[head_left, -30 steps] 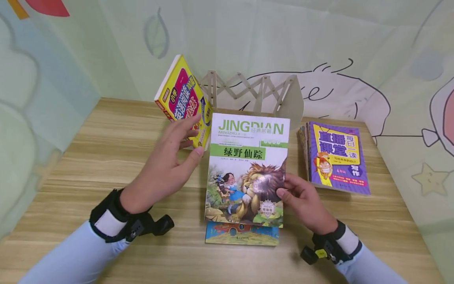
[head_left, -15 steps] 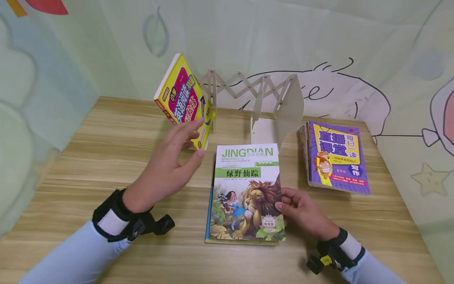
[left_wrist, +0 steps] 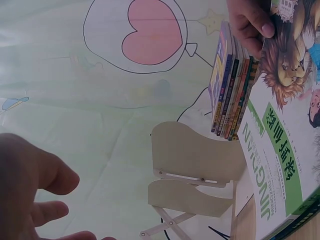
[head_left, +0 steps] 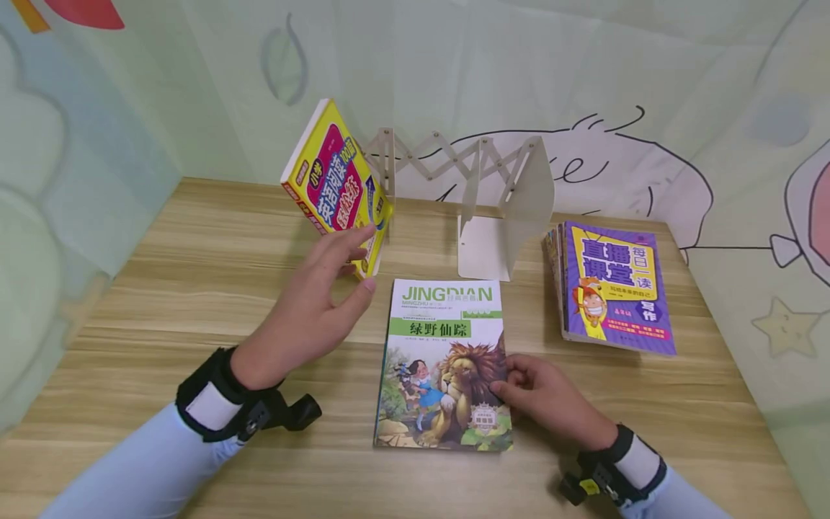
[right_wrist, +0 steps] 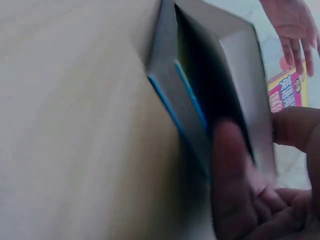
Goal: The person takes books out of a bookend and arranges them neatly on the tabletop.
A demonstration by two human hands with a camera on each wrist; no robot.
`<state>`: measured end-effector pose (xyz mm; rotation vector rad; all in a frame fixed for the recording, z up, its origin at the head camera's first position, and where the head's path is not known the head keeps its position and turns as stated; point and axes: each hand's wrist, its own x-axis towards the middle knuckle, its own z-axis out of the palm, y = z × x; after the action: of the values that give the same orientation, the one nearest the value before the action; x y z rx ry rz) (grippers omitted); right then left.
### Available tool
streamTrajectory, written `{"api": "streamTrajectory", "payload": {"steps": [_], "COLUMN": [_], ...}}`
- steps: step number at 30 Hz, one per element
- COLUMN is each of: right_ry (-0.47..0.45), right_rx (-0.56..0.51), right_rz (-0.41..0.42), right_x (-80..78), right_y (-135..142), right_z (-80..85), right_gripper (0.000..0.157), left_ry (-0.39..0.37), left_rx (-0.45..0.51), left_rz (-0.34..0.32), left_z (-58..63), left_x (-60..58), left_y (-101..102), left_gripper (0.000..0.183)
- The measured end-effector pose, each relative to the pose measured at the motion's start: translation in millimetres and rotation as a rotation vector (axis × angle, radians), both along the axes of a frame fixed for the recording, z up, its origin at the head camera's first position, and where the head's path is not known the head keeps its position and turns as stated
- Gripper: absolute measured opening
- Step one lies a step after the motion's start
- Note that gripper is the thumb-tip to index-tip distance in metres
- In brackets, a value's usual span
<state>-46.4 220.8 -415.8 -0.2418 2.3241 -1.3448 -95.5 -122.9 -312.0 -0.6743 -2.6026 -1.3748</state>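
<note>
In the head view my right hand (head_left: pixel 558 400) pinches the right edge of a storybook with a lion on its cover (head_left: pixel 441 360), thumb on top. Beneath it lies a thinner book with blue edges (right_wrist: pixel 187 112), mostly hidden; the right wrist view shows a dark gap between the two. My left hand (head_left: pixel 301 313) has its fingers extended in front of a yellow and pink book (head_left: pixel 340 184), overlapping that book's lower corner. The yellow book stands tilted against the left end of a beige folding bookend (head_left: pixel 480 180).
A pile of several books with a purple one (head_left: pixel 619 288) on top lies at the right. The bookend has scissor-like struts and upright plates (left_wrist: pixel 195 150). A printed cloth wall (head_left: pixel 214 94) rises behind the wooden table (head_left: pixel 162 288).
The lion storybook has come down toward me, over the blue-edged book, with my right hand gripping it. The bookend's base now shows. My left hand has shifted slightly down.
</note>
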Motion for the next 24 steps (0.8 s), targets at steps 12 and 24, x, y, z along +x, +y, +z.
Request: {"api": "streamTrajectory", "payload": {"steps": [12, 24], "right_ry": [0.303, 0.463], "right_rx": [0.210, 0.289], "right_rz": [-0.129, 0.006], "right_x": [-15.0, -36.5], "right_y": [2.4, -19.8], "right_z": [27.4, 54.6], "right_gripper": [0.017, 0.074], "left_ry": [-0.034, 0.021], "left_rx": [-0.074, -0.148], "left_rz": [-0.008, 0.000], "left_z": [-3.9, -19.3], "left_x": [-1.3, -6.2], "left_y": [2.6, 6.1], "left_gripper": [0.060, 0.065]}}
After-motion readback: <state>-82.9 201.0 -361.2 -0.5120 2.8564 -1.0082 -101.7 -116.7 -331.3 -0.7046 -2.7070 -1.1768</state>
